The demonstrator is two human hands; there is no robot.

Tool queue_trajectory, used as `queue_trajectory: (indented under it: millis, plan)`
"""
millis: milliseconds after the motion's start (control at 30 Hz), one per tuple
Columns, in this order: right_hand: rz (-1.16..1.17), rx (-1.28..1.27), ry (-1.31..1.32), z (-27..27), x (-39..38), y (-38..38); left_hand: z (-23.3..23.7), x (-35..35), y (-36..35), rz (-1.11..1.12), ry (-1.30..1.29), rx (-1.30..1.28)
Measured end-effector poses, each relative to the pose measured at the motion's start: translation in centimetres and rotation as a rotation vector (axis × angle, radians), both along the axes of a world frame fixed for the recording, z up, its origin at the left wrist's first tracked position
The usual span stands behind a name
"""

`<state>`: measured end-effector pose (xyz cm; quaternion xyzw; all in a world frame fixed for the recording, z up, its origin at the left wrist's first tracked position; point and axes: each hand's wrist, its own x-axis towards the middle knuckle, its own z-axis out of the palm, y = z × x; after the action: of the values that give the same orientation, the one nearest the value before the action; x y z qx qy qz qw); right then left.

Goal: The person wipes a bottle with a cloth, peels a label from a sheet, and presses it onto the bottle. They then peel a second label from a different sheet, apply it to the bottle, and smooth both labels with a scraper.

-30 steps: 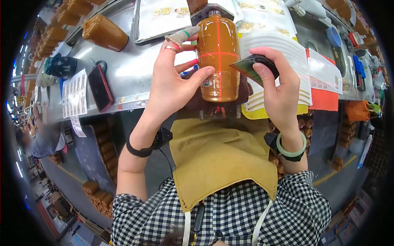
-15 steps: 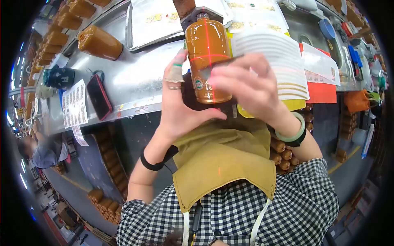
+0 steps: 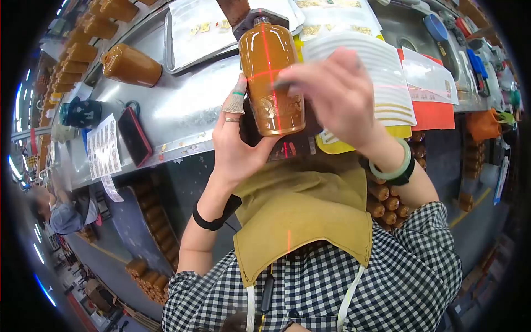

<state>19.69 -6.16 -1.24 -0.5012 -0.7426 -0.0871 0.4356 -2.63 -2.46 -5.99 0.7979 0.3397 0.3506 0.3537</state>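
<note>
A glossy amber-brown bottle [image 3: 271,58] lies with its neck pointing away, against a metal holder [image 3: 259,21]. Gold patterning shows near its base, and red laser lines cross it. My left hand [image 3: 238,138] is curled along the bottle's left side, with the thumb by the base; a wrapped finger and a ring show on it. Over the bottle's right side is my right hand [image 3: 343,99], smeared by motion, with its fingers bent together. A small dark thing [image 3: 281,84] sticks out from its fingertips toward the bottle; its kind is too blurred to tell.
Another brown bottle [image 3: 131,65] lies at left, near a tray of gold stickers [image 3: 207,27]. A phone [image 3: 134,135], a printed sheet [image 3: 103,148] and a dark jar [image 3: 81,112] are farther left. White sheets [image 3: 381,83] and a red sheet [image 3: 431,115] lie at right.
The bottle has turned: a round green mark near its base is gone and gold patterning shows instead. My left thumb has drawn in to the base; my right hand has moved slightly up.
</note>
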Motion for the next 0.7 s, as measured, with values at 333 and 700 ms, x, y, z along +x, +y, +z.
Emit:
queue_trajectory:
  millis: [333, 700]
  plan:
    - [-0.088, 0.154, -0.041, -1.7, 1.2, 1.0, -1.3, -1.0, 1.1, -0.128, -0.057, -0.087]
    - [0.015, 0.103, 0.145, -0.1, 2.3, -2.2, 1.5, 1.9, -1.5, 0.030, 0.198, 0.381]
